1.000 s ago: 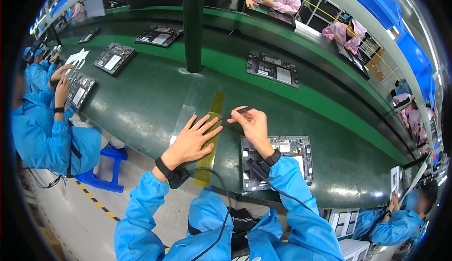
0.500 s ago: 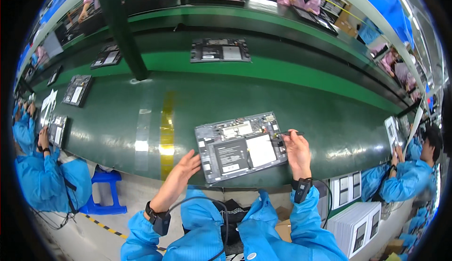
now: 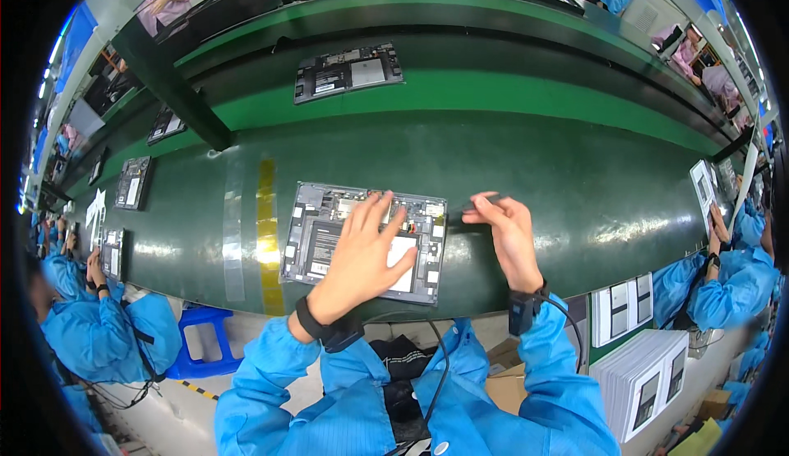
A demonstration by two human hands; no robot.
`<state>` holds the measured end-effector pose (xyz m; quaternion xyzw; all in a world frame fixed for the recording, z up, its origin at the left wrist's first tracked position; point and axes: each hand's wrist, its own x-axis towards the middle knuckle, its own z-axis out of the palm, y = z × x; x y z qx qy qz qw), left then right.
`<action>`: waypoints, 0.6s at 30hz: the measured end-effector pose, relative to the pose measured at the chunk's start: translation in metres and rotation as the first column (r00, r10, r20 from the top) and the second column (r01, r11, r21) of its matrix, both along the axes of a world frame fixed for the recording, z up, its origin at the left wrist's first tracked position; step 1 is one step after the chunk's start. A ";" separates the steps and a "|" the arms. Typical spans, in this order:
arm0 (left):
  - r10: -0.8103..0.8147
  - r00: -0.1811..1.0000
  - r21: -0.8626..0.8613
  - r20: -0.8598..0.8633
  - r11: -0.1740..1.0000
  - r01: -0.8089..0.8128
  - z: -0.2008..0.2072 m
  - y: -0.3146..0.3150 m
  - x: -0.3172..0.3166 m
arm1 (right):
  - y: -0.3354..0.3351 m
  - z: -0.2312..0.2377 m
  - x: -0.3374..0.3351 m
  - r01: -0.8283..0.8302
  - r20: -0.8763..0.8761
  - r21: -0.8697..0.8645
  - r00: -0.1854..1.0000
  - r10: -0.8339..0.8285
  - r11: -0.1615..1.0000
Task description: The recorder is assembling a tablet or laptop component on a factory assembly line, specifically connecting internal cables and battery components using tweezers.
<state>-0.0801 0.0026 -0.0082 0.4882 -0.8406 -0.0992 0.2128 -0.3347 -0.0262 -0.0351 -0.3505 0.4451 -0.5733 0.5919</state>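
Observation:
An opened tablet (image 3: 300, 234), its dark frame showing a battery, a silver-white plate and circuit boards, lies on the green bench in front of me. My left hand (image 3: 366, 250) is spread over its middle, fingers pointing at the upper board; it hides part of the battery and plate. Whether the fingertips press on the board, I cannot tell. Just off the tablet's right edge, my right hand (image 3: 509, 230) is raised with fingers pinched round a thin dark tool (image 3: 465, 208), whose exact kind is too small to make out.
Another opened tablet (image 3: 349, 74) lies on the far bright-green strip, and more sit at the left. Clear tape (image 3: 233, 242) and yellow tape (image 3: 268, 250) cross the bench. A dark post (image 3: 177, 86) rises at the left. White panels (image 3: 633, 382) are stacked lower right. Co-workers sit on both sides.
My left hand has moved from the tablet's left edge onto its middle. The right hand has come off its right edge, still pinching the tool. The tablet now lies straighter, further left in view.

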 end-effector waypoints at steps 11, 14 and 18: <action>-0.111 0.994 -0.097 0.005 0.989 0.111 -0.011 0.017 0.001 | -0.039 -0.010 0.028 -0.308 -0.167 0.028 0.937 0.308 0.951; -0.117 0.993 -0.130 0.031 0.984 0.120 -0.014 0.018 0.000 | -0.040 -0.014 0.029 -0.309 -0.174 0.019 0.935 0.308 0.951; -0.121 0.992 -0.140 0.044 0.982 0.126 -0.017 0.018 0.000 | -0.040 -0.016 0.030 -0.314 -0.186 0.022 0.932 0.313 0.949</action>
